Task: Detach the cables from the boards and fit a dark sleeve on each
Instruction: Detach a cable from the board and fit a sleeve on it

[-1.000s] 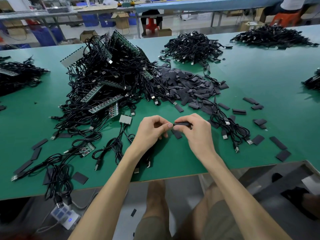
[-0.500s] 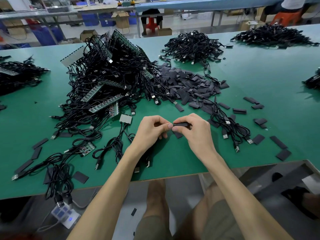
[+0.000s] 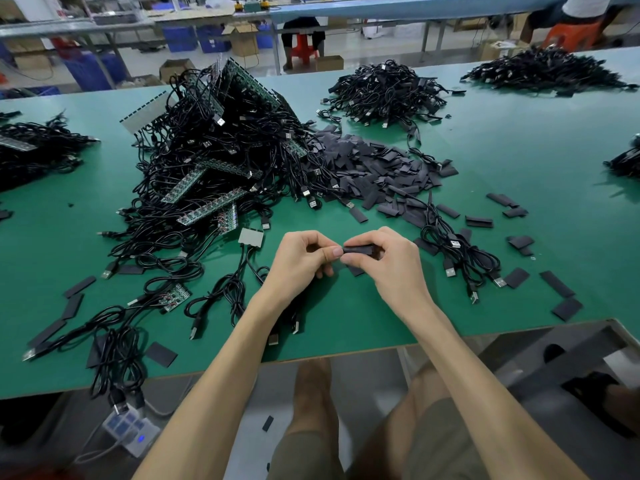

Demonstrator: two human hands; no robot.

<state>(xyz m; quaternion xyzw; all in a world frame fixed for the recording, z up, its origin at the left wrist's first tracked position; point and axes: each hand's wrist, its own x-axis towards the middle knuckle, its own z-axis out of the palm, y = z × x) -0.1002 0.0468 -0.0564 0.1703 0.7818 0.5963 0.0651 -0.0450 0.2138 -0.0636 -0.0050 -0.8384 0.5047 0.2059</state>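
Cable heap (image 3: 221, 161) L, sleeve pile (image 3: 374, 168) ahead, cable bundle (image 3: 460, 258) R

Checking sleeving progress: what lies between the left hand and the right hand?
Head view: a short dark sleeve, pinched by the left hand and right hand.

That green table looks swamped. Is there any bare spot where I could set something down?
Yes: the wide stretch of green table top right of the heap of flat dark sleeves, and the strip left of the big tangle of black cables and green boards. Centre and near-left edge are crowded.
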